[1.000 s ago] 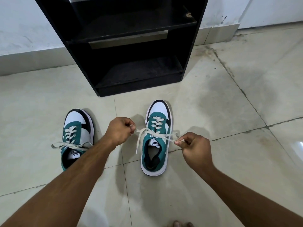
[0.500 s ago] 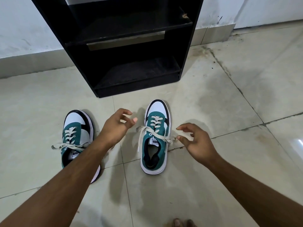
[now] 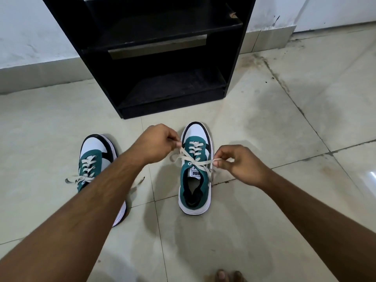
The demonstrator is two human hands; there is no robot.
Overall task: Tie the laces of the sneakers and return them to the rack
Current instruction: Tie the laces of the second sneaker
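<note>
Toes [image 3: 227, 276]: two are seen at the bottom edge, bare on the floor [image 3: 264, 231], nearest the camera.
Left hand [image 3: 157, 144]: fingers pinched together on one lace end, held over the toe side of the right sneaker's lacing.
Right hand [image 3: 242, 164]: fingers pinched together on the other lace end, held just beside the sneaker's outer edge.
Right sneaker [image 3: 196, 180]: set upright on the floor between the two hands, toe pointed at the rack; green, white and black.
Laces [image 3: 195, 161]: crossed over the tongue and drawn out to either side; no bow is seen.
Left sneaker [image 3: 94, 157]: set on the floor well to the left, partly hidden under the left forearm; its laces [image 3: 81, 178] lie loose and spread sideways, apparently untied.
Rack [image 3: 160, 58]: black, open-fronted, stood against the wall [image 3: 30, 27] beyond both sneakers; the lower shelf [image 3: 175, 84] is bare.
Step in hand: judged to be the first crossing of the knot on the right sneaker; the task is judged early, neither shoe being tied or shelved.
Next move: a loop is called for, with tension kept even on both ends so the crossing is not lost.
Obstructions: none is seen between sneakers and rack; trailing laces on the left sneaker could be caught.
</note>
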